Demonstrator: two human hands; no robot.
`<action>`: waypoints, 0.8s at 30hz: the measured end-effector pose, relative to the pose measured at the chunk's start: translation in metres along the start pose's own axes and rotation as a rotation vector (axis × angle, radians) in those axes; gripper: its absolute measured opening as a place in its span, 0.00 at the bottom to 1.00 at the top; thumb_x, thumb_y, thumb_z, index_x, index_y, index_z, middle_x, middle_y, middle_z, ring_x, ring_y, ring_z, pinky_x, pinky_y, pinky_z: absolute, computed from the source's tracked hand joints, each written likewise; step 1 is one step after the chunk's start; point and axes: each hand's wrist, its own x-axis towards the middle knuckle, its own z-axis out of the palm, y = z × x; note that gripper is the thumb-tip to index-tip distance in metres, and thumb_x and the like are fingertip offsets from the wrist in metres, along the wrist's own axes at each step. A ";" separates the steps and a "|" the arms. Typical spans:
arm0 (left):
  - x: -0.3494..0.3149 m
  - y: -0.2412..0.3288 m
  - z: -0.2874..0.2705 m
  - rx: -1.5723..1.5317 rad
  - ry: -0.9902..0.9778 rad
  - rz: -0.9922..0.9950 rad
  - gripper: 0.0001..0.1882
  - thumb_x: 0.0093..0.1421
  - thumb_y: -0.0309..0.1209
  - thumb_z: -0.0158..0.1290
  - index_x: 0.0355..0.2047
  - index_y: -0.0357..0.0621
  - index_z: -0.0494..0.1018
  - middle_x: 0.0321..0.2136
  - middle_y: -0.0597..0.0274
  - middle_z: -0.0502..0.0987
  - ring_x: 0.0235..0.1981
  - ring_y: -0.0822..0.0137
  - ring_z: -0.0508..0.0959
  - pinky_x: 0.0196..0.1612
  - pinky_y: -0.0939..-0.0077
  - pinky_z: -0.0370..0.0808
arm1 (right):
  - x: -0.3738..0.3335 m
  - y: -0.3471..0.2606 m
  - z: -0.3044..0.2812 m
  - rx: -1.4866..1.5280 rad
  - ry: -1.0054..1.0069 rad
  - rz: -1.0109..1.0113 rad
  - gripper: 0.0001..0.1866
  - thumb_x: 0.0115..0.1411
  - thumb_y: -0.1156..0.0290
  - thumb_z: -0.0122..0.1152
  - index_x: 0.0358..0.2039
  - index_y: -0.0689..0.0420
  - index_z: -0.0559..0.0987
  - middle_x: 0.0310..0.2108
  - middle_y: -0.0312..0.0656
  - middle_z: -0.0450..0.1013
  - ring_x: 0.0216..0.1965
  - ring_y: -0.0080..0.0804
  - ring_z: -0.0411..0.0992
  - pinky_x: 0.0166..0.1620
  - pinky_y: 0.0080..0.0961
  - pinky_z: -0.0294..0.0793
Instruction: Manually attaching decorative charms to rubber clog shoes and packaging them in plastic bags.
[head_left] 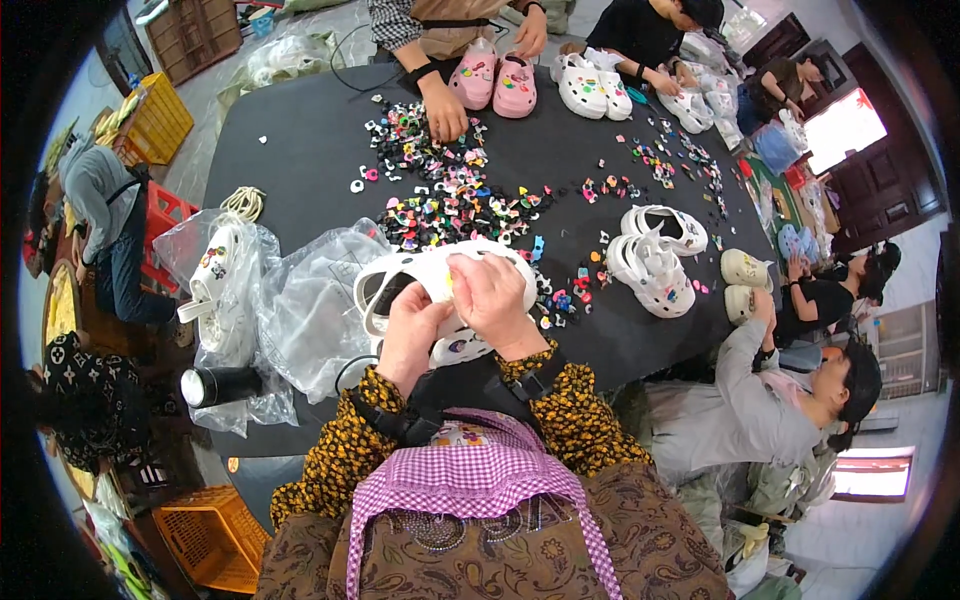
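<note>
Just in front of me at the table's near side is a white clog (515, 268) with holes in its upper. My left hand (412, 325) is closed on the clog's near side, thumb toward the middle. My right hand (495, 305) lies over the top of the clog, its fingers curled and pressed on it. A small yellow bit (447, 280) shows by the right fingertips; its shape is mostly hidden. Below the hands, a second white clog (460, 347) with colourful charms is partly covered. Right beyond the clogs lies a pile of small colourful shoe charms (440, 215).
Clear plastic bags (320, 290), a bagged white clog (215, 265) and a black bottle (220, 385) lie at left. Decorated white clogs (655, 265) stand at right. Across the black table (300, 150), a co-worker's hand (443, 110) reaches into the charms beside pink clogs (495, 80).
</note>
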 end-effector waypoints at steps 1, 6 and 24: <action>0.002 0.002 -0.003 -0.014 -0.011 -0.002 0.11 0.54 0.20 0.50 0.39 0.34 0.69 0.33 0.62 0.76 0.31 0.74 0.75 0.34 0.81 0.72 | 0.003 -0.001 0.000 0.051 0.029 -0.008 0.09 0.51 0.75 0.58 0.35 0.56 0.75 0.20 0.38 0.68 0.22 0.38 0.66 0.25 0.35 0.66; 0.015 0.004 -0.014 0.009 0.021 -0.036 0.08 0.55 0.22 0.50 0.37 0.33 0.69 0.30 0.61 0.76 0.29 0.74 0.75 0.32 0.81 0.71 | -0.001 0.002 -0.003 0.326 0.132 0.467 0.06 0.56 0.78 0.55 0.35 0.59 0.74 0.21 0.39 0.71 0.22 0.29 0.70 0.27 0.24 0.69; 0.032 0.000 -0.037 -0.072 0.084 -0.072 0.08 0.56 0.27 0.53 0.32 0.34 0.69 0.28 0.61 0.75 0.28 0.72 0.74 0.33 0.79 0.70 | -0.028 -0.004 -0.017 0.084 -0.365 0.329 0.17 0.54 0.70 0.60 0.46 0.53 0.75 0.32 0.42 0.71 0.25 0.35 0.74 0.27 0.29 0.72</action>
